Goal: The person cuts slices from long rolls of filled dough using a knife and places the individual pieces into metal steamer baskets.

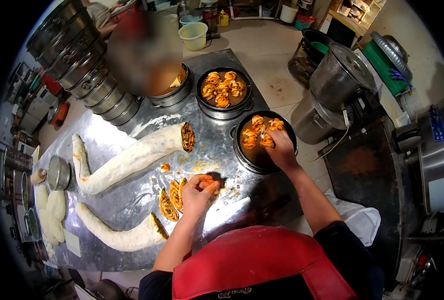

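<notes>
My right hand (283,149) reaches into a round metal steamer (257,159), its fingers around a twisted filled bun (267,140). Several orange-streaked buns, such as one bun (249,138), sit beside it on the brown liner. Over the steel table (132,210), my left hand (199,193) is half curled, with orange on the fingertips; whether it holds anything is hidden. Cut slices of layered roll (168,205) lie left of that hand. Two long floury dough rolls, the larger (132,161) and the smaller (120,234), show dark filling at their cut ends.
A broad-bladed knife (227,214) lies near my apron. Another steamer (224,90) of buns stands at the far edge, beside a partly blurred one (173,93). Tall stacked steamers (90,75), dough pieces (53,213) and a metal bowl (59,172) are leftward. Large pots (338,75) stand right.
</notes>
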`<state>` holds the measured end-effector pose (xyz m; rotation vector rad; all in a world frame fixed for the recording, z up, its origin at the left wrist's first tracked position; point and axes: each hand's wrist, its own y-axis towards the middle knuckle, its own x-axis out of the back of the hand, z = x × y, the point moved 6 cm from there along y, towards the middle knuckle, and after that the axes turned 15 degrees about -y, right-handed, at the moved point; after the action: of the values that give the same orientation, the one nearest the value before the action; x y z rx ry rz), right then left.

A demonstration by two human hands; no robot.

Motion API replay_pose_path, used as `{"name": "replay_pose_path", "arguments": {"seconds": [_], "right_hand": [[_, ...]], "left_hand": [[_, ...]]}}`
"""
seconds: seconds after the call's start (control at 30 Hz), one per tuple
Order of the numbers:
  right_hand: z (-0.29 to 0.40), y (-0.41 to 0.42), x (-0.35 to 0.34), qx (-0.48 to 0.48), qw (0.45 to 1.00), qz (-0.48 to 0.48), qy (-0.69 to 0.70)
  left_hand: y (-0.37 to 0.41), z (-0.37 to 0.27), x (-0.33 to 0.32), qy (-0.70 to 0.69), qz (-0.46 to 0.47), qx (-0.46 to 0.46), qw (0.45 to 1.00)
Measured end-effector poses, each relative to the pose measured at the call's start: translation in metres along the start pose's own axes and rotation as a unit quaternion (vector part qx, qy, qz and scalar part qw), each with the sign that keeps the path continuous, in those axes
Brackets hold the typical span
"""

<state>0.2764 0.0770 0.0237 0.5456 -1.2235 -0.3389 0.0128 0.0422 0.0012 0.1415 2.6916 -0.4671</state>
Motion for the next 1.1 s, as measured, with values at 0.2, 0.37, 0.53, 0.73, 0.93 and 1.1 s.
{"name": "replay_pose_path", "arguments": {"seconds": [0.2,0.37,0.53,0.73,0.93,1.1], "right_hand": [[0.002,0.002,-0.013,0.011,0.998,0.051,-0.026],[-0.004,0.001,-0.015,0.034,0.994,0.089,-0.050],[0.066,0.026,0.012,0.023,0.983,0.153,-0.097],[0.201,-0.006,-0.061,0.296,0.921,0.197,0.161],[0.235,-0.032,-0.112,0.382,0.896,0.156,0.163],[0.222,-0.034,-0.124,0.349,0.863,0.346,0.118]], "left_hand": [[-0.016,-0.013,0.034,-0.008,-0.070,-0.028,0.997],[-0.027,-0.022,0.067,-0.020,-0.116,-0.038,0.992],[-0.047,-0.029,0.116,0.009,-0.194,-0.084,0.977],[-0.058,-0.015,0.132,0.053,-0.213,-0.055,0.974],[-0.059,0.005,0.126,0.247,-0.183,-0.125,0.943],[-0.050,0.003,0.095,0.448,-0.103,-0.227,0.859]]}}
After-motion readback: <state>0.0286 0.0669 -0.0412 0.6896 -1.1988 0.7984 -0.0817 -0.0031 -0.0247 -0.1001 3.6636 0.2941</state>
